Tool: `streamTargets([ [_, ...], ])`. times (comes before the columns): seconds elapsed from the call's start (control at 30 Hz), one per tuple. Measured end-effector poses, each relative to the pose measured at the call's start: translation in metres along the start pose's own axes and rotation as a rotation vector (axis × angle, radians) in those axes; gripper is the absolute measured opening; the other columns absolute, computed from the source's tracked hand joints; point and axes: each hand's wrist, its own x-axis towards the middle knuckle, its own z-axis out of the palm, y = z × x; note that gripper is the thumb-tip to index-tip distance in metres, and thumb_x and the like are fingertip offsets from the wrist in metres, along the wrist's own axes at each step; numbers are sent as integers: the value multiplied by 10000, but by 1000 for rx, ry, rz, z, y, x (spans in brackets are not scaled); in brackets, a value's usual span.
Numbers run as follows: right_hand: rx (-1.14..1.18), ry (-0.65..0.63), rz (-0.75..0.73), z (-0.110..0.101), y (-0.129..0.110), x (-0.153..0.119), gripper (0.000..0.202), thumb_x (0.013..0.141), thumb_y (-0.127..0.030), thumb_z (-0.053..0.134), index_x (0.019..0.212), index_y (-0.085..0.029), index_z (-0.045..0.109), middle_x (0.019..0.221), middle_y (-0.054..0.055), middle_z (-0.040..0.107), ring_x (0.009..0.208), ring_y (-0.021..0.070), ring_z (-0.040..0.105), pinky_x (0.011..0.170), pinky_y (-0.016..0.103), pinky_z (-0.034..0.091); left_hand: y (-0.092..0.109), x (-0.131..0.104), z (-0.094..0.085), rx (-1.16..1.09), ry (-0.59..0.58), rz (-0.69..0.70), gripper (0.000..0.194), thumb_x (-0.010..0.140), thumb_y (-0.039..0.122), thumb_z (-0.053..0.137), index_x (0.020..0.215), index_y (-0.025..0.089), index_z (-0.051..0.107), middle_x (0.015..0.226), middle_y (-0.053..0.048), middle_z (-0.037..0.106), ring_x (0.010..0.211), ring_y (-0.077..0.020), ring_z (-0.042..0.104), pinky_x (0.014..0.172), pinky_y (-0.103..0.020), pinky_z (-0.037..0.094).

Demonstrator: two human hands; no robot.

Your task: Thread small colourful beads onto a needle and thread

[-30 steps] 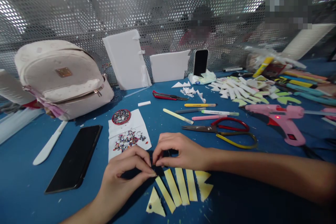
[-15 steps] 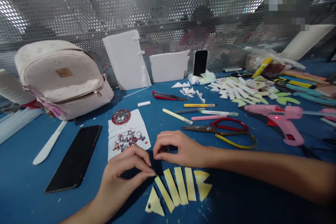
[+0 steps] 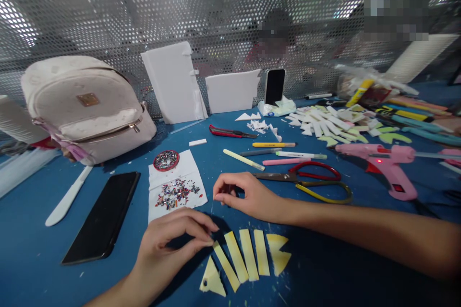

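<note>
Matte blue tabletop [image 3: 118,283], marked with pale flecks and scratches. It is backed by a perforated grey screen [image 3: 223,14], round holes in a regular grid. Two smooth white foam-like boards are stood against it: tall board [image 3: 169,84], low board [image 3: 232,91]. Loose multicoloured glitter bits [image 3: 176,194] are spread on a creased white sheet [image 3: 154,180]; more is held in a red-rimmed round dish [image 3: 166,159]. Glossy pink plastic glue gun [image 3: 392,158] is lit by a red lamp; scissors [image 3: 281,177] are fitted with one red and one yellow loop handle.

Yellow pieces are laid flat, slightly apart, on the table just in front of the hands, in a fish outline: triangular head [image 3: 212,278] with a dark round eye spot, four slim strips [image 3: 229,268] fanned side by side, notched tail [image 3: 279,254]. Colour is streaky, pale to deeper yellow.

Left hand [image 3: 173,244]: fingertips nearly brought together by the top of the leftmost strip; contact or grip can't be told. Right hand [image 3: 248,196]: thumb and finger are pinched, a fine translucent strand [image 3: 212,207] held beneath.
</note>
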Motion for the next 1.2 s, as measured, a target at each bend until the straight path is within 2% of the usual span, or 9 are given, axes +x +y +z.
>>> streamTargets([
  [0.2, -16, -12, -7, -1, 4, 0, 81, 955, -220, 628, 945, -155, 677, 804, 4, 665, 700, 108, 591, 647, 211, 439, -2, -3, 0, -30, 8, -17, 135, 896, 97, 729, 835, 212, 764, 949, -29, 810, 866, -152, 775, 821, -211, 586],
  [0.3, -36, -88, -92, -1, 7, -1, 107, 960, -200, 635, 1041, -159, 692, 887, 24, 704, 748, 112, 624, 675, 206, 454, -3, -2, -1, -24, -2, -17, 145, 893, 87, 729, 849, 219, 770, 962, -21, 800, 889, -144, 766, 837, -206, 573],
  [0.37, -87, -135, -173, -1, 9, -1, 141, 980, -240, 633, 1077, -166, 702, 916, 35, 714, 753, 114, 617, 676, 204, 452, -4, -1, 0, -29, -11, -20, 152, 889, 77, 730, 849, 219, 767, 947, -16, 795, 882, -140, 760, 832, -204, 567],
  [0.47, -141, -160, -256, -1, 9, -2, 169, 1004, -283, 612, 1056, -166, 723, 921, 42, 717, 746, 114, 601, 685, 207, 446, -5, -1, 0, -34, -17, -18, 155, 882, 70, 736, 842, 217, 762, 917, -11, 793, 861, -137, 757, 816, -200, 564],
  [0.57, -127, -130, -284, -1, 8, -3, 171, 1007, -281, 609, 995, -163, 734, 882, 37, 715, 736, 115, 610, 693, 214, 451, -4, -2, 1, -31, -8, -14, 140, 878, 82, 744, 829, 211, 762, 896, -21, 793, 840, -147, 758, 797, -211, 568],
  [0.7, -107, -45, -243, -2, 6, -2, 134, 978, -254, 650, 925, -165, 735, 848, 23, 719, 691, 105, 597, 655, 212, 442, -3, -2, 1, -25, -8, -14, 122, 887, 99, 738, 826, 202, 763, 888, -41, 789, 821, -167, 756, 776, -245, 575],
  [0.87, -48, 17, -103, -4, 7, 1, 133, 940, -270, 692, 877, -156, 717, 815, 14, 702, 661, 98, 589, 603, 204, 421, -1, 1, 1, -13, 16, 11, 109, 897, 135, 736, 812, 196, 767, 855, -50, 788, 775, -169, 751, 739, -250, 583],
  [1.03, -28, 15, -66, -5, 7, 2, 120, 937, -256, 689, 875, -154, 702, 821, 9, 687, 665, 96, 589, 608, 204, 423, -2, 2, 0, -12, 28, 19, 112, 895, 117, 734, 824, 197, 766, 852, -40, 784, 776, -157, 749, 742, -234, 576],
  [1.2, -62, -45, -122, -5, 9, 1, 78, 962, -216, 658, 964, -158, 711, 906, 25, 697, 718, 99, 592, 650, 208, 441, -1, 2, -1, -15, 4, 13, 116, 895, 112, 732, 830, 201, 766, 852, -34, 782, 783, -151, 748, 748, -225, 570],
])
